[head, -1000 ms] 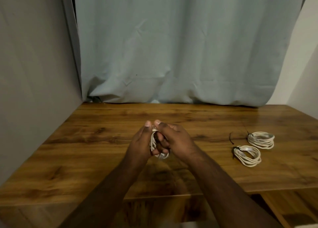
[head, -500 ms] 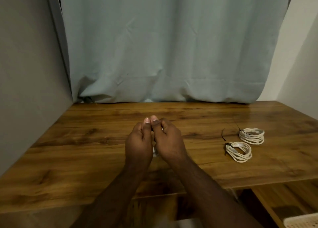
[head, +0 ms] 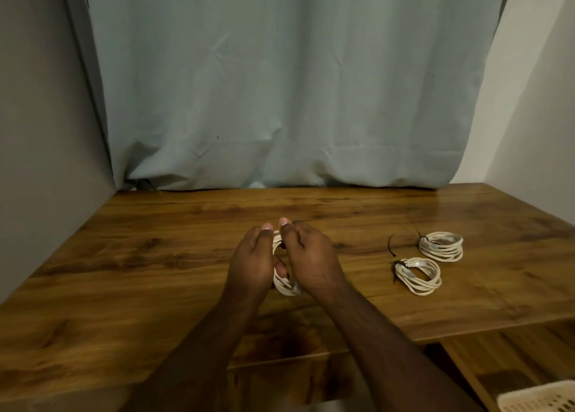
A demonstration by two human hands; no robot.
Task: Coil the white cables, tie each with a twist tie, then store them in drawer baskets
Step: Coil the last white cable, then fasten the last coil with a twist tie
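A coiled white cable [head: 284,285] is held upright between both hands above the middle of the wooden table [head: 155,256]. My left hand [head: 252,262] grips its left side and my right hand [head: 311,262] grips its right side, with a dark twist tie pinched near the top of the coil. Most of the coil is hidden by my palms. Two other coiled white cables lie on the table to the right, the near coil [head: 418,275] and the far coil [head: 441,246], each bound with a black tie. A loose black twist tie [head: 391,246] lies beside them.
A pale blue curtain [head: 280,84] hangs behind the table and grey walls close in on both sides. A cream plastic basket [head: 538,399] shows at the bottom right corner, below the table's front edge, beside a lower wooden shelf [head: 510,355].
My hands pressed together, then parted slightly, so the coil's lower loops show between them again. The camera view shifted a little left and back.
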